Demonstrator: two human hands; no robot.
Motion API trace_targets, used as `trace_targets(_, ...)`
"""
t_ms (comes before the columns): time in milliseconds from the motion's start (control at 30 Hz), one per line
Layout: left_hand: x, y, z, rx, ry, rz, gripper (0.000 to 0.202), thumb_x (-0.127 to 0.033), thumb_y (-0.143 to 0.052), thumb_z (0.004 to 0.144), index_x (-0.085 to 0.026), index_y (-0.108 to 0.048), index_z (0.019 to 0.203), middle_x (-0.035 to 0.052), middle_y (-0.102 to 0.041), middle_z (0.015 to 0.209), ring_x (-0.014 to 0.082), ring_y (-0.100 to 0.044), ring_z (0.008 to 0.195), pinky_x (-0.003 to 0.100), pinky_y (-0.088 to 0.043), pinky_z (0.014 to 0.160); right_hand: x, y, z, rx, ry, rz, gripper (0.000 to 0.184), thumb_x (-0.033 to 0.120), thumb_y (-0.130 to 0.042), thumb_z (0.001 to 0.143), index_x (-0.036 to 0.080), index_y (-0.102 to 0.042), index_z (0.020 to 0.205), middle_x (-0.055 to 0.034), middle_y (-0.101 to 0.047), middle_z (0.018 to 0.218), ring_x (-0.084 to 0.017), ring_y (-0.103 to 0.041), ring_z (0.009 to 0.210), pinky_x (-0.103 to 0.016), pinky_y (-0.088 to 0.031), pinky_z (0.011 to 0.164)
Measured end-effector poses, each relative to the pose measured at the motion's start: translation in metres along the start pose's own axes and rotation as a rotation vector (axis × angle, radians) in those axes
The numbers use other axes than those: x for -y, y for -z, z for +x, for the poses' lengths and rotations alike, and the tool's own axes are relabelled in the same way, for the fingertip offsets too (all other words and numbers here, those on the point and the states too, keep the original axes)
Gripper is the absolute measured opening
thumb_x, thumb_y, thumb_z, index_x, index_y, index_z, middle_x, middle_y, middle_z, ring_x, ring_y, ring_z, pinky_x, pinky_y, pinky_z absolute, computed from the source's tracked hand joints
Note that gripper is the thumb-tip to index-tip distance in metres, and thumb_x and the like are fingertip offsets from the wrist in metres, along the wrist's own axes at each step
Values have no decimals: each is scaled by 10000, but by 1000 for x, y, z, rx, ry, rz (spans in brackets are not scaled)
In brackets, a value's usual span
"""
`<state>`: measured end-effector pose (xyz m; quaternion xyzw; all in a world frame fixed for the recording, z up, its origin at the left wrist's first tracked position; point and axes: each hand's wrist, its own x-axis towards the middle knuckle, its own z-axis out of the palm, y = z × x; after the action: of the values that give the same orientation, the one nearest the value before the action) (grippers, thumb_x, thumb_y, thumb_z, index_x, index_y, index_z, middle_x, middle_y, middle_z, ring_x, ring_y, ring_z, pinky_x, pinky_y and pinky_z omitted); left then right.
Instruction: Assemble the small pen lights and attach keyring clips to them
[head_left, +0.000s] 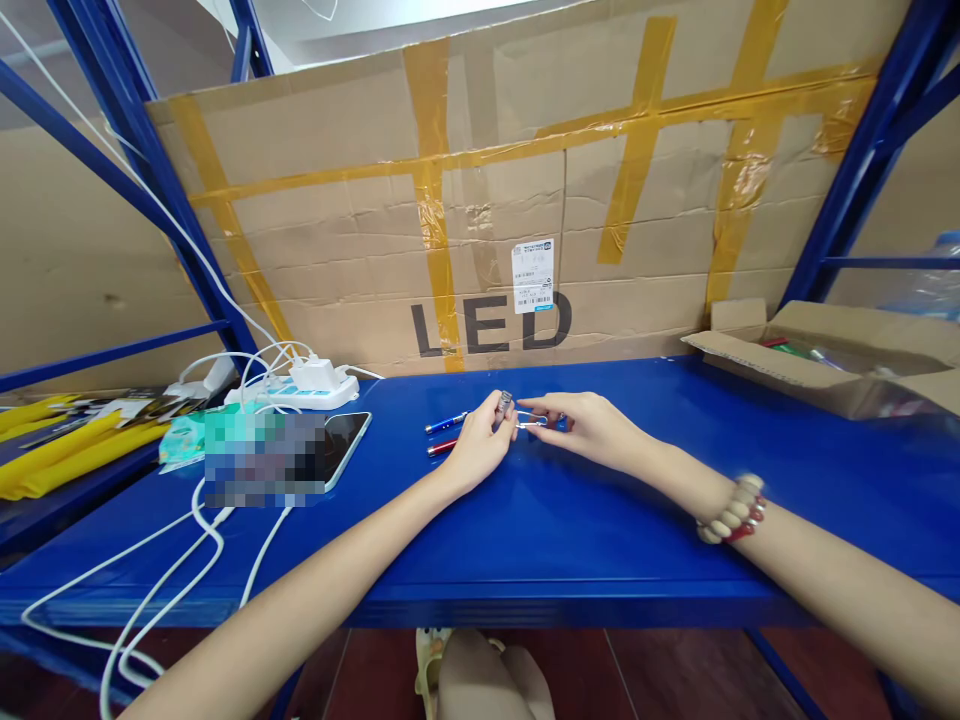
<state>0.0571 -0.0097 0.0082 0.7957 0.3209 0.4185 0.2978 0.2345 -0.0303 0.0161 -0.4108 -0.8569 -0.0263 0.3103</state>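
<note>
Near the middle of the blue shelf, my left hand (484,440) is closed round a small silvery metal piece (504,403), its top showing above the thumb. Just to its right, my right hand (592,425) has its thumb and forefinger apart. A thin, pale wire-like loop (532,419) shows between the two hands; whether the fingers touch it is unclear. Beside my left hand lie a blue pen-shaped stick (446,424) and a red one (442,448), their right ends hidden behind that hand. A bead bracelet (733,512) circles my right wrist.
At left, a phone (349,450) lies near a white power strip (322,392) with a plugged-in charger and white cables (214,540). An open cardboard box (817,360) holds small items at right. Taped cardboard (337,250) stands along the back, between blue posts.
</note>
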Motion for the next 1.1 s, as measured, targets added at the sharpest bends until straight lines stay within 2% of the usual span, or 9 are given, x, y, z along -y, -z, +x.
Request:
trace_targets(133,-2,0,-2,5,-16,48,168,-245,-408,853,-177,-362,706,-36,-460,616,84,-404,575,209,-324,583,2,-2,-1,77,114,-120,284,278,-439,880,186,-611,1086,-75,-648,900,-170,-609,767,-264,-445,666)
trace_targets(300,-1,0,-2,12,-54,117,160,-237,-406,848,-177,-371,704,-36,-458,601,88,-396,563,210,-315,570,-1,-4,-1,111,137,-95,239,277,-438,884,173,-630,981,-80,-630,825,-167,-593,730,-266,-440,674)
trace_targets(500,-4,0,-3,1,-104,116,182,-249,-395,860,-178,-364,695,-33,-454,601,90,-397,570,211,-322,581,-1,-5,0,36,150,-14,273,306,-407,904,150,-628,949,-66,-592,752,-133,-538,654,-239,-400,625)
trace_targets(700,-7,1,-1,-22,-83,49,220,-294,-413,853,-179,-345,679,-31,-454,626,90,-405,597,213,-329,608,5,-1,1,-14,139,52,286,300,-396,913,130,-624,880,-28,-542,678,-98,-460,574,-217,-355,570)
trace_targets(800,-6,2,0,-76,-46,25,287,-344,-468,819,-180,-309,645,-49,-365,597,81,-334,566,216,-295,576,4,2,3,-59,118,71,274,292,-399,912,134,-618,867,-29,-554,691,-97,-469,594,-211,-359,582)
trace_targets(900,-6,2,2,-115,-3,49,398,-399,-540,758,-177,-257,588,-60,-269,563,73,-247,543,221,-242,537,0,4,4,-159,62,51,273,303,-400,911,141,-620,923,-26,-556,681,-101,-468,590,-214,-359,573)
trace_targets(1000,-6,1,2,-83,36,73,434,-399,-568,712,-175,-235,548,-63,-246,531,68,-223,530,224,-215,520,-1,2,4,-224,43,61,290,325,-395,913,154,-625,960,-32,-576,710,-107,-485,607,-218,-378,583)
trace_targets(1100,-8,0,1,-21,76,68,415,-346,-550,700,-176,-214,524,-67,-223,505,61,-207,511,224,-199,507,4,-2,3,-256,68,109,295,331,-392,916,171,-617,1021,-49,-611,814,-121,-535,706,-222,-417,656)
